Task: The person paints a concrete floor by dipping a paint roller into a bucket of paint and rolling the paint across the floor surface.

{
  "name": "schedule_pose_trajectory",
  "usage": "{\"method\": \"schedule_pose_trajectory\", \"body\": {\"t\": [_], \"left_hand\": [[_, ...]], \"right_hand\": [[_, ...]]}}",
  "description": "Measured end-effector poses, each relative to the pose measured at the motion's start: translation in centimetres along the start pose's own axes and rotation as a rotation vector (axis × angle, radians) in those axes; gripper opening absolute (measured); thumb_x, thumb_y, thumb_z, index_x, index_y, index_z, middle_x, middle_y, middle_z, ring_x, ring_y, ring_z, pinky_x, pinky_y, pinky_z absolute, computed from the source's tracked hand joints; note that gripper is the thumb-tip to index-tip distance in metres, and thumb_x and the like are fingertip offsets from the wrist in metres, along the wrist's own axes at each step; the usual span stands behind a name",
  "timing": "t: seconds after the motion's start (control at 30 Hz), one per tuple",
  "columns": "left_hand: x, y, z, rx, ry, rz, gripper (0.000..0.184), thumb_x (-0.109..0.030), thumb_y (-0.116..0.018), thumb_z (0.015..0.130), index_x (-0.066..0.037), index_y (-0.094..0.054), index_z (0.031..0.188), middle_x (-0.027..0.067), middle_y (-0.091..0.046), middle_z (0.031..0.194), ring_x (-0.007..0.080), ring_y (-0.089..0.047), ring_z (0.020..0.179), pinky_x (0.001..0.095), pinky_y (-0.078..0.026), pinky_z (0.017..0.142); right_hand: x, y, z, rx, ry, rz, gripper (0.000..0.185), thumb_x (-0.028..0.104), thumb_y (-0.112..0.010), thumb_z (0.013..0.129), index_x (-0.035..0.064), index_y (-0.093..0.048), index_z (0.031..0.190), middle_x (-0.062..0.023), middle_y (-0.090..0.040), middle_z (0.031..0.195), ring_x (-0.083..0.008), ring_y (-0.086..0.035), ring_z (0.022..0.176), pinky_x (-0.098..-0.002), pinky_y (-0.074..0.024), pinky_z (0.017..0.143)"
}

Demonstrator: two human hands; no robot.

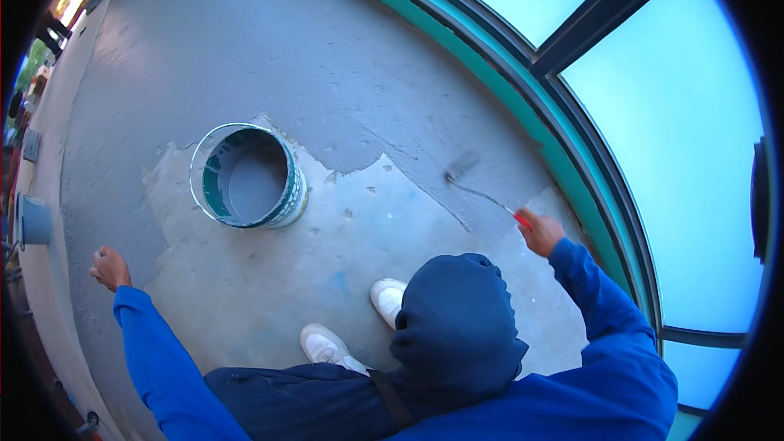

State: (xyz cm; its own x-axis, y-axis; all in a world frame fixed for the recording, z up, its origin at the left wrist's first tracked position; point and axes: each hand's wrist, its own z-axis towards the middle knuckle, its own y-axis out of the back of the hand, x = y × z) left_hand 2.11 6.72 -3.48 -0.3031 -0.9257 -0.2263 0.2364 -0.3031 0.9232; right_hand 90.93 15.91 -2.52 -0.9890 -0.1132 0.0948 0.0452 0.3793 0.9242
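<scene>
Your right hand [539,232] is clamped on a red-handled paint roller [483,196], kinda blurry at the head, over gray floor coating [204,49] right of the bucket [295,198]. Left hand [110,268]'s curled in a loose fist, near left.

Red-handled tool [483,196], right of the frame's centre.
Its handle [521,219] is mostly hidden in a grip; the thin, bent neck slants up and leftward to a small dark head [463,167], too blurred for its form or contact to be clear.
</scene>
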Motion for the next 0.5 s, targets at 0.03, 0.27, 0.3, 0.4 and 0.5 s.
{"method": "schedule_pose_trajectory", "body": {"t": [0.03,0.27,0.3,0.4,0.5], "left_hand": [[-0.3,-0.5,0.0,0.005,-0.003,-0.011,0.049,-0.043,-0.038,0.094,-0.013,-0.053,0.130,0.0221,-0.042,0.131,0.0377,-0.047,0.116,0.0479,-0.041,0.096],[-0.9,-1.2,-0.4,0.034,-0.051,-0.054,0.048,-0.040,-0.038,0.094,-0.011,-0.053,0.129,0.0207,-0.042,0.131,0.0367,-0.046,0.116,0.0477,-0.040,0.096],[-1.1,-0.8,-0.5,0.038,-0.047,-0.049,0.047,-0.040,-0.038,0.094,-0.011,-0.054,0.129,0.0205,-0.042,0.131,0.0364,-0.047,0.115,0.0475,-0.041,0.095],[-0.3,0.0,-0.9,0.008,-0.018,-0.019,0.046,-0.041,-0.039,0.094,-0.014,-0.055,0.127,0.0186,-0.042,0.131,0.0350,-0.047,0.115,0.0460,-0.041,0.095],[0.9,1.0,-0.9,-0.007,-0.006,0.019,0.046,-0.040,-0.038,0.094,-0.013,-0.055,0.127,0.0186,-0.042,0.131,0.0351,-0.047,0.115,0.0452,-0.041,0.096]], "right_hand": [[-1.2,0.1,-2.0,-0.028,0.023,-0.005,0.027,0.023,-0.056,0.088,0.0172,-0.055,0.115,-0.0195,-0.066,0.083,-0.0412,-0.063,0.077,-0.0503,-0.0503,0.067],[0.0,-0.8,-1.6,-0.145,0.148,0.055,0.028,0.023,-0.057,0.088,0.0135,-0.059,0.115,-0.0192,-0.067,0.087,-0.0406,-0.063,0.077,-0.0480,-0.0505,0.068],[1.1,-1.6,0.8,-0.159,0.155,0.066,0.028,0.024,-0.057,0.089,0.0156,-0.058,0.116,-0.0195,-0.066,0.085,-0.0404,-0.063,0.076,-0.0484,-0.0501,0.066],[6.6,-1.0,9.7,-0.148,0.132,0.096,0.027,0.025,-0.056,0.089,0.0160,-0.058,0.115,-0.0216,-0.065,0.082,-0.0419,-0.062,0.077,-0.0501,-0.0492,0.066],[12.4,0.4,20.0,-0.197,0.195,0.028,0.022,0.024,-0.053,0.090,0.0161,-0.056,0.110,-0.0209,-0.065,0.083,-0.0422,-0.063,0.078,-0.0523,-0.0488,0.067]]}}
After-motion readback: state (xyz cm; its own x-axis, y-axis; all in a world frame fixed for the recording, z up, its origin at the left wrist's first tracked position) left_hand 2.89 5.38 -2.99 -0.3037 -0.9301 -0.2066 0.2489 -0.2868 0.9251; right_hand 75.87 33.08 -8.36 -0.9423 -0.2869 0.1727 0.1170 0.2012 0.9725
